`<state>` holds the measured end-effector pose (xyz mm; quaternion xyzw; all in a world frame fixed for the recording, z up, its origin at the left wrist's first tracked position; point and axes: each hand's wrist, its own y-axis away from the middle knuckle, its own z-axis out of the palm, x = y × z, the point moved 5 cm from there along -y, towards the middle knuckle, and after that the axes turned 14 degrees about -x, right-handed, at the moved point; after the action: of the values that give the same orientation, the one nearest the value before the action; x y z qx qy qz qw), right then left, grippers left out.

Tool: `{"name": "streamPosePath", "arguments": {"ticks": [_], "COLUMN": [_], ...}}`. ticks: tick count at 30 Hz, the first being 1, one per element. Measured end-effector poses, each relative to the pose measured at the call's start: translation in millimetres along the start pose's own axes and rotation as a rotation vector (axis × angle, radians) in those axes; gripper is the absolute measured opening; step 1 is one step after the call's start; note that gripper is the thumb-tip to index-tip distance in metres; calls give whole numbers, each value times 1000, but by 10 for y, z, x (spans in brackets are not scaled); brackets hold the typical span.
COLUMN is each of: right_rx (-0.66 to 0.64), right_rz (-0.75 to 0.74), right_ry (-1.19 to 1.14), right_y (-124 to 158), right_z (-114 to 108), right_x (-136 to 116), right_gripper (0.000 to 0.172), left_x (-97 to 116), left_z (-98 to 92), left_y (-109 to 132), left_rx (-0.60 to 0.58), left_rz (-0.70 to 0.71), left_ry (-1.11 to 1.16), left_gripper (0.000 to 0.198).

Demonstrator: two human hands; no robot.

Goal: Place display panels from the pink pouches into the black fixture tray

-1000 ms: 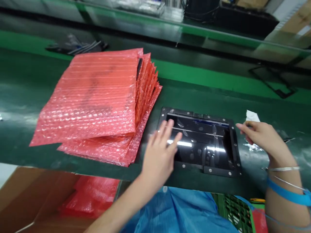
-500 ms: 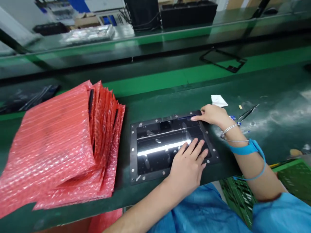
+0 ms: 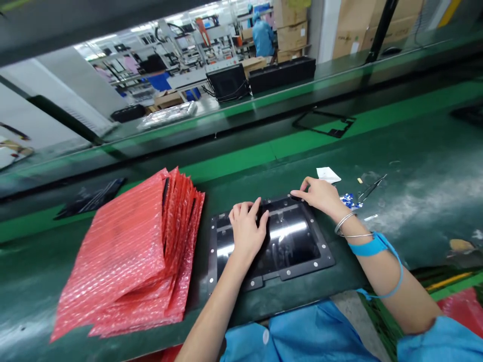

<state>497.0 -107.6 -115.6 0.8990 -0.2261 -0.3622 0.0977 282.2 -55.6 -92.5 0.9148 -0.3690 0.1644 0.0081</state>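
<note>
Pressing flat, open left hand steadies glossy black screw-rimmed rectangular panel at centre frame on green surface, while right hand fingertips pinch its upper edge.

Your panel is glossy black with a white streak of reflected light and silver screw dots round its frame. Left of the panel, your bags are red with a bubbled texture. Under the panel the belt is dark green, with a brighter green stripe beyond it. Right of the panel, your wrist strap is bright blue, and your sleeve blue
</note>
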Motion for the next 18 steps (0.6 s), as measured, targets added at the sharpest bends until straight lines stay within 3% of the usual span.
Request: {"name": "streamPosePath", "arguments": {"ticks": [3,10,13,15,18], "right_rx": [-93,-291,-316,-307,-281], "right_rz": [-64,-190,-230,-237,-221], "right_ry": [-212,-584,-667,-704,-745], "right_y": [-45,10,90,117,115], "right_z": [11,153,261,321,386], "right_x": [26,-53,-105,-126,-142], "right_gripper": [31,65,72,70,65], "left_x": [25,54,22,-97,-444], "left_z": [-102,-224,-220,-254,-361], "left_y": [11,84,127,149,215], "left_rx": [65,110,86,83,173], "left_rz": [23,41,16,-23,-146], "left_ry": [34,137,245,411,631], "left_gripper": [40,39,37,35,33]}}
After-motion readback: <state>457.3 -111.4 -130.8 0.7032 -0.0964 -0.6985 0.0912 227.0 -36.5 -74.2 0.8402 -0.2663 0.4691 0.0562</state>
